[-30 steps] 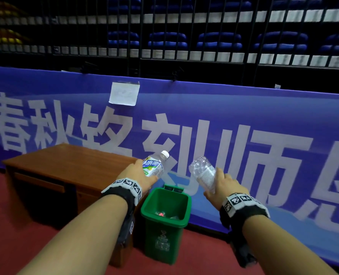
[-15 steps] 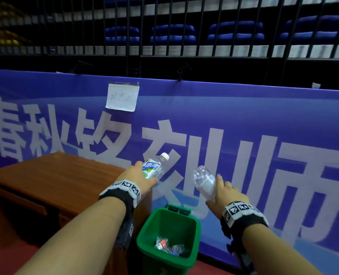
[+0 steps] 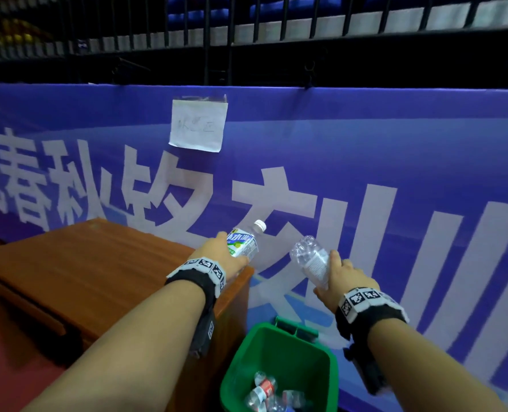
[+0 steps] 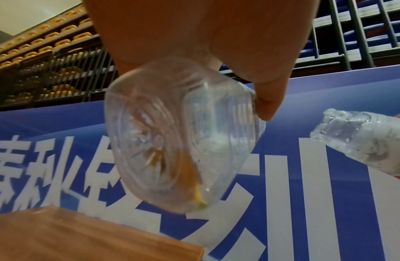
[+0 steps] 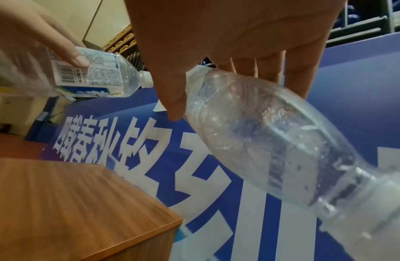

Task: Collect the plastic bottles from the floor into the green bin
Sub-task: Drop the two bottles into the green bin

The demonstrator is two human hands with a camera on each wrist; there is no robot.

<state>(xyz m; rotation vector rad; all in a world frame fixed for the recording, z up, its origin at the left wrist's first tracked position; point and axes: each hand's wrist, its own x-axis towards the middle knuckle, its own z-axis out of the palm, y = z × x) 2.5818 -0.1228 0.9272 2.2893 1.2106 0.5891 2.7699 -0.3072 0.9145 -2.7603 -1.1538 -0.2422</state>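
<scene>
1. Two plastic bottles are riding in my hands above the green bin: compared with a second ago, I am standing much closer, and the bin's open mouth is now sitting low in the head view, almost under my wrists, where before it was out ahead of them.

2. My left hand is wrapping its grip round the labelled bottle, white cap pointing up and away toward the blue banner; the left wrist view is showing the clear base with thumb and fingers curled round the body.

3. My right hand is clamping its grip on the crumpled clear bottle, base up and cap end down toward the wrist; in the right wrist view the fingers are curling over it.

4. Both bottles are hanging roughly where they were relative to each other, near but not touching, and neither grip is loosening yet.

5. Several earlier bottles are lying at the bottom of the bin, so I am judging this as one more delivery, at the point of release.

6. I am reading the left bottle as hanging over the corner of the wooden tabletop rather than the bin, so that hand probably needs to be coming right and down before letting go, or the bottle could be bouncing off the rim.
</scene>
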